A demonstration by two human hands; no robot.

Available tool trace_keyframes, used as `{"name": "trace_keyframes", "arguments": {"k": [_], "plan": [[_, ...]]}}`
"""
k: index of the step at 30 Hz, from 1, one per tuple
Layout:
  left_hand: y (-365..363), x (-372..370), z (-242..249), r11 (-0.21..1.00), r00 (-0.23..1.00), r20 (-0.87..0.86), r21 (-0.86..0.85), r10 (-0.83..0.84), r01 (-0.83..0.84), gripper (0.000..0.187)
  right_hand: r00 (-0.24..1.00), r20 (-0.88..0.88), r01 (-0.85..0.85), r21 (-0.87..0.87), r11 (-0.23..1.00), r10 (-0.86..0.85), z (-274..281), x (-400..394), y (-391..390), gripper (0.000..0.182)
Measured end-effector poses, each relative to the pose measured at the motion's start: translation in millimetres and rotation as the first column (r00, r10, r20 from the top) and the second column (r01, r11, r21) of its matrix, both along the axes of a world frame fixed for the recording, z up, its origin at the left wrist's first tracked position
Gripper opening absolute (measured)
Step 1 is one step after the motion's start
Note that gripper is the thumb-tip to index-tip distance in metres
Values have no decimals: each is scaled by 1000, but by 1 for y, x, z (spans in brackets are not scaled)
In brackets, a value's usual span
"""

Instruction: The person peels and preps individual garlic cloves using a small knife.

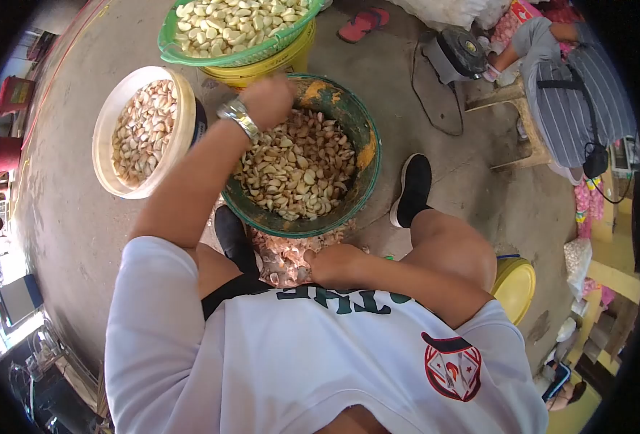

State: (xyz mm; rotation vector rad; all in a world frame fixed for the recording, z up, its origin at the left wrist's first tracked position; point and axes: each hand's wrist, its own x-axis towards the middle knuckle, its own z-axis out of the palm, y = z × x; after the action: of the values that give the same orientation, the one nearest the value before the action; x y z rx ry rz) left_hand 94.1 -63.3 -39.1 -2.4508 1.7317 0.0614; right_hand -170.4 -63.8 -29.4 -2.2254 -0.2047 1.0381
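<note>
Honestly, you can't see much of the fingers on the left hand (269, 103): it's at the far-left rim of the dark green tub (345, 108), a bit blurred, back of the hand to the camera, so I can't tell how far they're spread or if they've got anything. Right hand (336, 265) is low over a pile of garlic skins (284, 259) by the tub's near side, looks loosely curled, but its fingertips are mostly hidden, so no idea whether a clove's in there.

The garlic cloves (298, 166) sit heaped inside that tub, between the feet. I'd expect each one to be light and firm, a little slick where bare, papery where the skin's on, and easy to bruise with a hard squeeze. I'd pinch one across its fat middle, with the tip free. The whole tub is probably hefty; both sides of the rim would be the place to grab.

No common direction: the cloves' long axes go every which way, lots lying on their sides. The tub's round, so no real long axis, mouth facing up.

Further out on the concrete floor (52, 195), a white tub (184, 108) of skin-on-looking cloves is at left, and a green basket (280, 41) of pale cloves sits atop a yellow bucket (262, 71).
</note>
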Motion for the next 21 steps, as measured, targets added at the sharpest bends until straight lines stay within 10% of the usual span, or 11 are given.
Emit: {"name": "trace_keyframes", "arguments": {"k": [1, 3, 4, 8, 11, 12, 17, 21], "plan": [[0, -8, -32, 986, 969, -238, 167, 69, -29, 17, 1000, -14, 25, -4, 1000, -25, 1, 1, -2, 32], [16, -25, -88, 989, 980, -169, 87, -103, 118, 15, 998, 32, -52, -36, 998, 53, -10, 1, -4, 32], [11, -32, -85, 900, 969, -243, 431, 41, 70, 13, 995, 53, -85, -53, 995, 88, -11, 2, -5, 31], [14, -42, -92, 836, 935, -239, 540, 262, -96, 26, 993, 18, 115, -101, 988, -114, 9, 7, -15, 29], [22, -32, -86, 854, 866, -295, 461, 403, -241, 24, 992, 44, 121, -96, 988, -117, 12, 9, -17, 25], [34, -38, -85, 899, 835, -356, 30, 419, -438, 17, 992, 71, 109, -93, 990, -102, 10, 8, -17, 24], [65, -55, -52, 756, 209, -895, 185, 393, -628, 13, 994, 106, 45, -101, 994, -35, -2, 2, 0, 20], [95, -90, -16, 734, -283, -951, 282, 126, -618, 13, 998, 61, -5, -98, 995, 11, 6, 7, 7, 21]]}}
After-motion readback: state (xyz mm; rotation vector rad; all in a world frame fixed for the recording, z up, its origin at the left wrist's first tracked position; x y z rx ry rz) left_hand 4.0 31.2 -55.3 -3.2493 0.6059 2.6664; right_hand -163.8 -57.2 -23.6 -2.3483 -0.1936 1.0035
